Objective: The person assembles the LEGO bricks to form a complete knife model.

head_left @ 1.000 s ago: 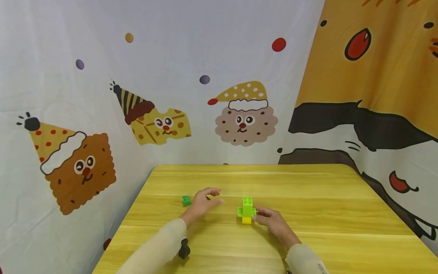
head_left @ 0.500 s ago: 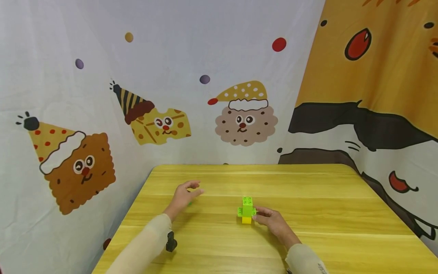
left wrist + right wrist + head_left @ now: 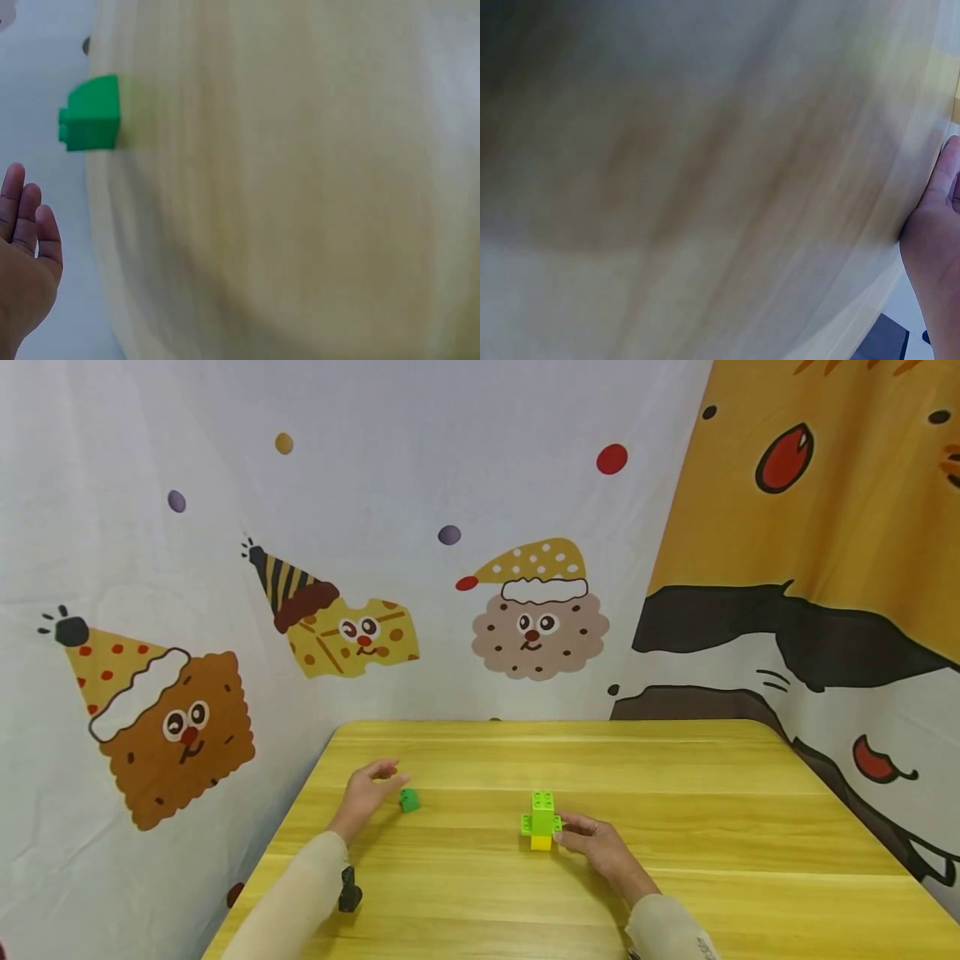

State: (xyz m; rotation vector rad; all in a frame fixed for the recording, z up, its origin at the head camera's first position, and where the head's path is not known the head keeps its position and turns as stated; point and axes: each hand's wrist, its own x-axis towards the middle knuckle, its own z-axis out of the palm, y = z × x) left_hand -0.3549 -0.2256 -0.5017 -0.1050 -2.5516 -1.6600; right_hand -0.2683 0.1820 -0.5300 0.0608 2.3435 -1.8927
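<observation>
A small stack of toy building bricks [image 3: 542, 818], light green over a yellow base with light green studded sides jutting out, stands upright right of the table's middle. My right hand [image 3: 602, 852] pinches its right side between thumb and fingers. In the right wrist view this hand shows at the right edge, with a bit of yellow brick [image 3: 956, 105] beyond the fingertips. Farther left, a darker green brick [image 3: 408, 800] with a curved side lies alone. My left hand [image 3: 366, 795] hovers just left of it, holding nothing, thumb and fingers apart. The left wrist view shows that brick beyond the fingertips.
The wooden table [image 3: 712, 793] has rounded far corners and meets a printed cloth backdrop [image 3: 420, 468] behind. A black device [image 3: 349, 891] sits at the left sleeve's cuff.
My left hand has swept left, passing over the dark green brick and hiding most of it midway; it is now on the brick's far left side. The right hand and stack stay put.
</observation>
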